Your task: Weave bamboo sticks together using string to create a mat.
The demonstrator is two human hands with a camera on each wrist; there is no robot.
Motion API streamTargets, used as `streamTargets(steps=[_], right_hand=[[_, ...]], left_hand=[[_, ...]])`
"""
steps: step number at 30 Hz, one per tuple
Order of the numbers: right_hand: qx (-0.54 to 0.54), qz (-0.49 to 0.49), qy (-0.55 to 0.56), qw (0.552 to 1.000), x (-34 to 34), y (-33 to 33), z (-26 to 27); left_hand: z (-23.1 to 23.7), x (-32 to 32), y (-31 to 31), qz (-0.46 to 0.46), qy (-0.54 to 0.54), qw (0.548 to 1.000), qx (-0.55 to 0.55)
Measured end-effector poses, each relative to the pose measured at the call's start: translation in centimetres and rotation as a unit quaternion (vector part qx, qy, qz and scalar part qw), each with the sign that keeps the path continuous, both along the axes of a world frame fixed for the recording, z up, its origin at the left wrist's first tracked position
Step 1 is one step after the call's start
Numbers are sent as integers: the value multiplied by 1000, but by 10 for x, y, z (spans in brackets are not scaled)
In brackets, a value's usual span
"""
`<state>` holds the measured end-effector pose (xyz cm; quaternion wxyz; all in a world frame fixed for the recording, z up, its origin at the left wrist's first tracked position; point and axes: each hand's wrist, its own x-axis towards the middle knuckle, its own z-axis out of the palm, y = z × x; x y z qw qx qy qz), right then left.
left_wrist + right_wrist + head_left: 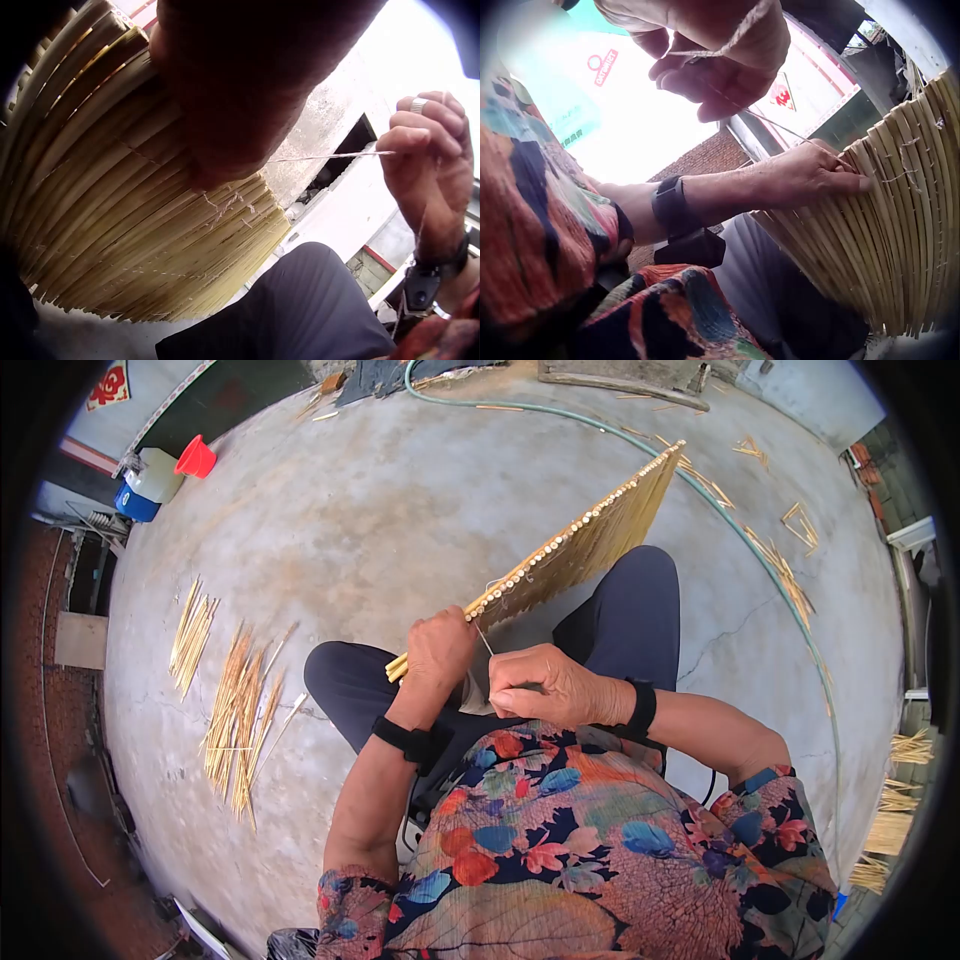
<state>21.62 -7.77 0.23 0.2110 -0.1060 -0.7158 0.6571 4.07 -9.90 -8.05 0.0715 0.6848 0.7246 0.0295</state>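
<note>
Centrally in the head view, the left hand [440,648] grips the near end of a mat of straw-coloured stalks bound side by side [605,545], which slants toward the upper right, beside a dark-trousered knee [645,595]. Just right of that hand, the right hand [550,685] has its fingers curled around a thin pale string [485,639], drawn taut from the mat's edge. Loose yellowish stalks [235,710] lie at the left of the frame; a red plastic bucket [196,457] stands upper left.
</note>
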Motion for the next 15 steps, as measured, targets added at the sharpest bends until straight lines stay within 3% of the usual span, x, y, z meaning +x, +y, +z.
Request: streamTargets(steps=[4, 7, 8, 15], right_hand=[[-3, 6, -55, 998, -9, -7, -4], [114, -50, -73, 990, -2, -19, -10], [102, -56, -83, 990, 2, -20, -8], [201, -70, -1, 977, -6, -31, -10]], left_hand=[[1, -13, 10, 24, -42, 998, -29], [-2, -21, 14, 14, -52, 998, -29], [-3, -23, 14, 11, -57, 998, -33], [-4, -22, 21, 2, -37, 999, -35]])
